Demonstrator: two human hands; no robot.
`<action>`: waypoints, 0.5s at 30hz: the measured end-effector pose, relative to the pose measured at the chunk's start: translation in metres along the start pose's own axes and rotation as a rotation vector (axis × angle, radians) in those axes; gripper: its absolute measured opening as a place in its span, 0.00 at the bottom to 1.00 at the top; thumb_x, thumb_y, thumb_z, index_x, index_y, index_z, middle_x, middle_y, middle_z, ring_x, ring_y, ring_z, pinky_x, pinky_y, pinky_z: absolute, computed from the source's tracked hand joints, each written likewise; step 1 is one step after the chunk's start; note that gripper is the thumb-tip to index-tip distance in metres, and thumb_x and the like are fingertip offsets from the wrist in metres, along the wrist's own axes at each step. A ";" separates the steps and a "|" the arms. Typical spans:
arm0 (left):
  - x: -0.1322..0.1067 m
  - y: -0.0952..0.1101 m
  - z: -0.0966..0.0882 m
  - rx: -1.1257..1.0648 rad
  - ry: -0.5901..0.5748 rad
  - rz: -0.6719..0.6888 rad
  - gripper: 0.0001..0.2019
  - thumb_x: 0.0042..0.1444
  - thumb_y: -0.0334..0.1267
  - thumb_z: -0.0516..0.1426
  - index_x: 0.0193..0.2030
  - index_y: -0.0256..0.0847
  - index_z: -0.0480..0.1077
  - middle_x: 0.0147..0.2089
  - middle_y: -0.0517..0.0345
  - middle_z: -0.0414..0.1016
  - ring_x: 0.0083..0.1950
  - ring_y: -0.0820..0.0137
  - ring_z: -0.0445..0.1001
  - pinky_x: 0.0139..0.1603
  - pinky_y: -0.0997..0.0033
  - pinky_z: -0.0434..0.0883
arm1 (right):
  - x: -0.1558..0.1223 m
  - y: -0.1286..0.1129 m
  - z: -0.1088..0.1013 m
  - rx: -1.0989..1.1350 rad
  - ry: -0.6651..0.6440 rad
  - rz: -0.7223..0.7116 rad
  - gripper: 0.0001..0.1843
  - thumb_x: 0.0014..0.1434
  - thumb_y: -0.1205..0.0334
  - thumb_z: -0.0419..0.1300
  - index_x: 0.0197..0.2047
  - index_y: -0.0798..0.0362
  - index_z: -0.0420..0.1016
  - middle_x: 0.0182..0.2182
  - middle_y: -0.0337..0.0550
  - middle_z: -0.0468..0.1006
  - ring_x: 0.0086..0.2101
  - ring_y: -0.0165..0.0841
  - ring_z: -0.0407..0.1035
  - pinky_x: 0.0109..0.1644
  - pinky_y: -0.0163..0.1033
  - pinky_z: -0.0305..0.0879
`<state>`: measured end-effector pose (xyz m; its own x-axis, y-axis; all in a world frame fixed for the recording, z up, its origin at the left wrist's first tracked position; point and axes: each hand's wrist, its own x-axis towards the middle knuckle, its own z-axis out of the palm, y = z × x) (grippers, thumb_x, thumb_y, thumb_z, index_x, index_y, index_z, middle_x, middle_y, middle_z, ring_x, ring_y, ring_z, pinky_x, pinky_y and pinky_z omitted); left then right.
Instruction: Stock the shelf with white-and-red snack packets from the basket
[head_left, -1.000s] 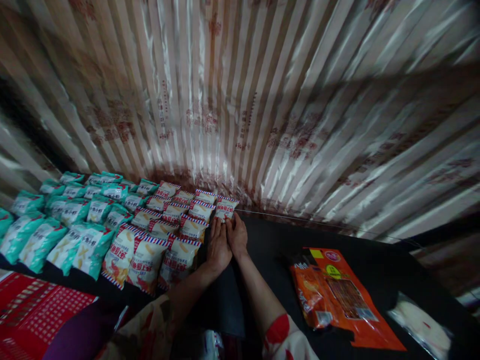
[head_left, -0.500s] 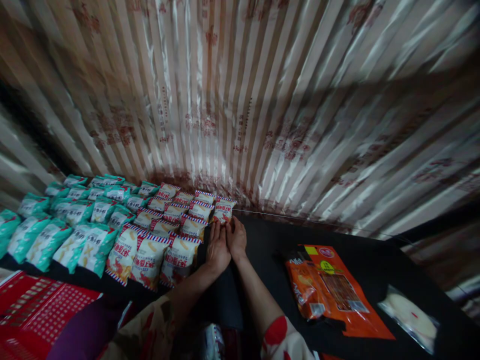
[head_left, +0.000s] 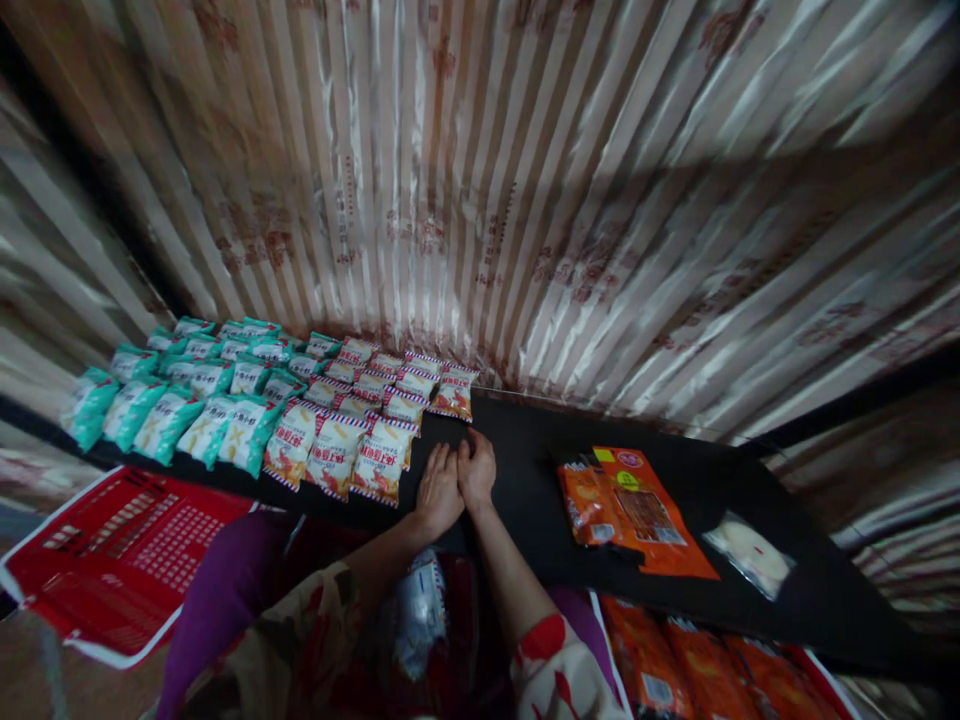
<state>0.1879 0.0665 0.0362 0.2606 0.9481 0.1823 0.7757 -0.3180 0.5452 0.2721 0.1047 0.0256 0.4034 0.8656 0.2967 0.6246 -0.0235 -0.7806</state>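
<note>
My left hand [head_left: 440,492] lies on the black shelf [head_left: 525,450], fingers stretched forward and nothing in it. Close against it, my right hand [head_left: 478,472] rests with its fingers slightly bent and a small gap beside the thumb; I see nothing in it. Just beyond both hands stands a cream and red snack bag [head_left: 454,392], apart from the fingertips. Similar snack bags [head_left: 382,460] form rows to the left of my left hand. Farther left, teal and white snack bags [head_left: 247,432] stand in several rows.
On the shelf's right side lie orange snack packets [head_left: 649,510] and a clear packet with a pale round item [head_left: 750,553]. Below are a red perforated basket [head_left: 150,555], a silvery bag [head_left: 420,615] and more orange packets [head_left: 697,665]. Striped foil sheeting [head_left: 480,200] hangs behind.
Both hands have drawn back from the front of the rightmost cream and red bag, which stays standing. The view has shifted, showing more of the basket and the orange packets below.
</note>
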 end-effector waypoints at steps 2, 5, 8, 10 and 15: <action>-0.015 -0.003 0.002 -0.018 0.016 0.015 0.22 0.57 0.31 0.47 0.59 0.27 0.61 0.62 0.38 0.62 0.66 0.57 0.56 0.65 0.54 0.58 | -0.015 -0.003 -0.005 0.026 -0.009 -0.005 0.22 0.56 0.61 0.46 0.48 0.61 0.72 0.45 0.56 0.74 0.47 0.39 0.67 0.54 0.45 0.61; -0.039 -0.010 0.006 -0.056 0.062 0.065 0.21 0.57 0.32 0.48 0.57 0.30 0.63 0.60 0.39 0.65 0.63 0.58 0.60 0.63 0.54 0.61 | -0.042 -0.008 -0.011 0.090 -0.008 0.015 0.21 0.57 0.60 0.45 0.47 0.60 0.72 0.44 0.55 0.75 0.44 0.38 0.69 0.52 0.43 0.63; -0.067 -0.022 0.007 -0.107 0.135 0.174 0.21 0.58 0.33 0.47 0.57 0.31 0.63 0.56 0.40 0.69 0.60 0.60 0.64 0.62 0.55 0.64 | -0.075 -0.014 -0.014 0.179 -0.031 0.025 0.21 0.58 0.61 0.45 0.47 0.58 0.72 0.41 0.52 0.76 0.39 0.34 0.71 0.47 0.41 0.66; -0.086 -0.031 0.004 -0.136 0.187 0.245 0.20 0.59 0.34 0.46 0.56 0.30 0.63 0.54 0.40 0.69 0.59 0.60 0.65 0.60 0.55 0.65 | -0.099 -0.017 -0.014 0.206 -0.047 -0.013 0.20 0.58 0.63 0.44 0.46 0.57 0.73 0.41 0.50 0.76 0.39 0.34 0.71 0.48 0.41 0.66; -0.128 -0.051 -0.009 -0.148 0.154 0.376 0.19 0.60 0.36 0.45 0.54 0.29 0.64 0.54 0.38 0.68 0.61 0.60 0.62 0.61 0.52 0.64 | -0.156 -0.020 -0.013 0.170 -0.034 -0.147 0.20 0.55 0.68 0.45 0.44 0.54 0.74 0.41 0.48 0.76 0.43 0.34 0.68 0.51 0.43 0.64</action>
<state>0.1095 -0.0389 -0.0075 0.4118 0.7590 0.5043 0.5495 -0.6483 0.5270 0.2054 -0.0362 0.0020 0.2918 0.8700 0.3973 0.5517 0.1862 -0.8130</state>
